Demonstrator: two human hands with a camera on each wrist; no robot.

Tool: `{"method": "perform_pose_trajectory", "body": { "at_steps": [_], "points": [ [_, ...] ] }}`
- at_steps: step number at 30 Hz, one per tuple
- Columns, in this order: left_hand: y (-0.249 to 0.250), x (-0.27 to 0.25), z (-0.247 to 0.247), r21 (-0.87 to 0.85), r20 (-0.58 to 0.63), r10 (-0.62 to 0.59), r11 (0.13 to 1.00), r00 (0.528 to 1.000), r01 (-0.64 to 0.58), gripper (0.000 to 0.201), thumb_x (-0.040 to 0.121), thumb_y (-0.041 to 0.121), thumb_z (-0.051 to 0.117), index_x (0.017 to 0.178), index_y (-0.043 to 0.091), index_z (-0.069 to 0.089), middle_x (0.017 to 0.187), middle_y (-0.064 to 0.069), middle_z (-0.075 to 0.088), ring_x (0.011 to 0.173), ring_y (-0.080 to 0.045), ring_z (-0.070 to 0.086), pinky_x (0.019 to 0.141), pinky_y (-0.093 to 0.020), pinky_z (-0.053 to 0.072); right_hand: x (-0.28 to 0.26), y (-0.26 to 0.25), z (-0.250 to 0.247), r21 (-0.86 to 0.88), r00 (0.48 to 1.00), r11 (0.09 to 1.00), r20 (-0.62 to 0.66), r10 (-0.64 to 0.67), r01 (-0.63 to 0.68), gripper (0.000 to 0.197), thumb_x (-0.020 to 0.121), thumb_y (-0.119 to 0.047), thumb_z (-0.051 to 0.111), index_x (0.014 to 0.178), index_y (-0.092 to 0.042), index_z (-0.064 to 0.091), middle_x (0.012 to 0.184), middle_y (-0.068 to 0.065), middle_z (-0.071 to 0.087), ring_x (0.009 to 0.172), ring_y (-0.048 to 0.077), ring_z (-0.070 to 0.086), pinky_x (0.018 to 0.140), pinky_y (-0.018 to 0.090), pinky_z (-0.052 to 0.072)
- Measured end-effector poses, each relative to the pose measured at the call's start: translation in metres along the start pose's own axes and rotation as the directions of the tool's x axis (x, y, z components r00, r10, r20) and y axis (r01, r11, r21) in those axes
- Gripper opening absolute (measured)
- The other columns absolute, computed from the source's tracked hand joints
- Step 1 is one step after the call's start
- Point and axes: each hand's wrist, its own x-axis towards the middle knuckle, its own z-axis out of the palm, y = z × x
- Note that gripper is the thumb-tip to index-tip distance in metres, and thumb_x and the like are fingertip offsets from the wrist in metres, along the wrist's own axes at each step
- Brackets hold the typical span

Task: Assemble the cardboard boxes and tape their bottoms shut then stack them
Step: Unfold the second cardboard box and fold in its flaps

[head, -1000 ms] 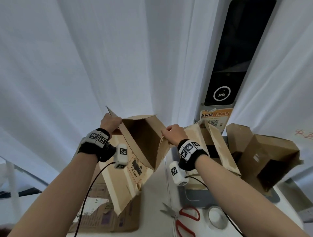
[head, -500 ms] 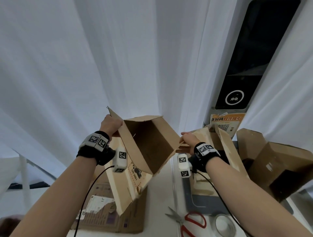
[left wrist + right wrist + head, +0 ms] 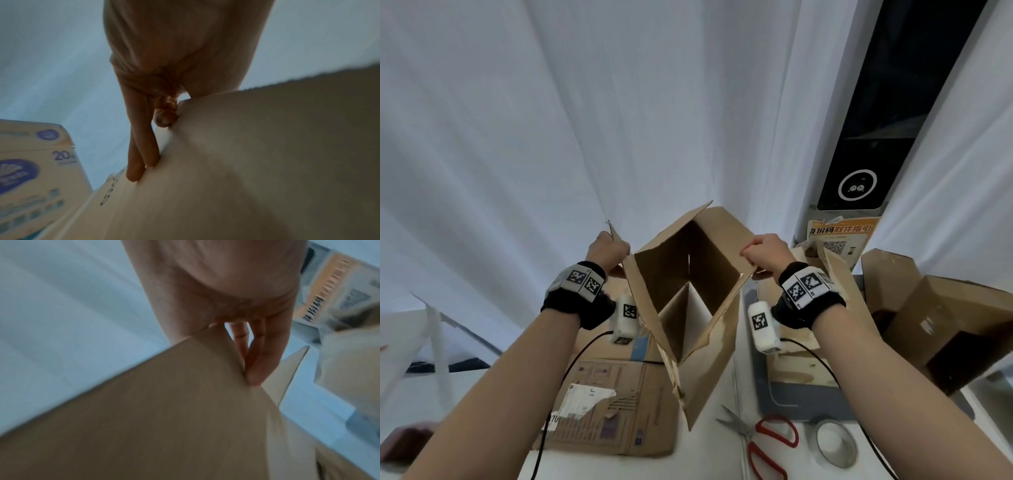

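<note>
A brown cardboard box (image 3: 709, 370) hangs in the air between my hands, spread into an open square tube that I look down into. My left hand (image 3: 608, 247) pinches its left top flap (image 3: 246, 154), thumb on one side and fingers (image 3: 141, 155) on the other. My right hand (image 3: 763, 251) pinches the right top edge (image 3: 164, 402) the same way, fingers (image 3: 257, 363) behind the panel. Red-handled scissors (image 3: 767, 442) and a tape roll (image 3: 834, 443) lie on the white table (image 3: 719, 455) below right.
A flattened printed box (image 3: 613, 411) lies on the table under my left arm. Other partly opened cardboard boxes (image 3: 945, 329) stand at the right on a grey mat (image 3: 804, 401). White curtains hang behind, and a dark kiosk panel (image 3: 866, 137) rises at the upper right.
The box has been pulled from a half-flat skew into a squarer open tube and turned toward me. My right hand moved to the right along its edge; my view shifted left.
</note>
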Motion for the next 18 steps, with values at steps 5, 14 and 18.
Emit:
{"method": "perform_pose_trajectory", "body": {
  "at_steps": [5,14,18],
  "points": [
    [-0.023,0.001,-0.002,0.132,-0.034,-0.018,0.991,0.999,0.023,0.033,0.091,0.013,0.049,0.122,0.003,0.043,0.119,-0.020,0.054,0.093,-0.037,0.062,0.073,-0.048,0.061,-0.007,0.015,0.001,-0.311,0.975,0.950,0.206,0.085,-0.017,0.016,0.095,-0.010,0.056,0.105,-0.009,0.069,0.085,0.009,0.066,0.066,0.020,0.068,0.071,0.035,0.063],
    [-0.035,0.007,-0.021,0.185,-0.060,0.006,0.983,0.998,0.005,0.051,0.084,0.029,0.046,0.125,0.005,0.030,0.106,-0.016,0.053,0.085,-0.031,0.062,0.090,-0.052,0.054,-0.008,0.025,0.002,-0.593,0.854,0.799,0.465,0.233,0.104,0.042,0.094,-0.032,0.065,0.132,-0.018,0.056,0.089,0.004,0.069,0.082,0.020,0.068,0.081,0.035,0.060],
    [-0.035,-0.002,-0.025,0.176,-0.092,0.062,0.983,0.994,-0.045,0.043,0.093,0.011,0.048,0.129,0.019,0.026,0.093,-0.013,0.055,0.074,-0.029,0.061,0.068,-0.039,0.057,-0.006,0.024,0.002,-0.582,0.782,0.793,0.574,0.243,0.180,0.044,0.094,-0.040,0.063,0.135,-0.025,0.055,0.101,0.002,0.071,0.100,0.020,0.068,0.095,0.042,0.055]
  ]
}}
